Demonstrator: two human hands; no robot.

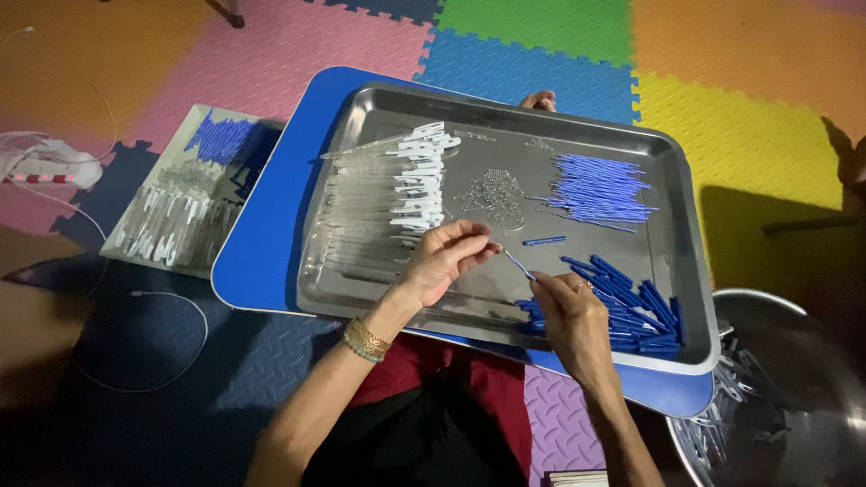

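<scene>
Blue thin plastic rod [519,264] pinched between left hand [446,257], right hand [568,316], over shiny steel tray [505,117]

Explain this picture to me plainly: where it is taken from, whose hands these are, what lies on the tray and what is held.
One camera, worn on the person's head, looks down at their own bare hands. The left hand and right hand together pinch a thin blue-and-clear refill over a steel tray on a blue board. On the tray: clear barrels with white clips, small metal parts, thin blue refills and dark blue caps. A second tray lies on the foam floor; a steel bowl sits at right.
</scene>
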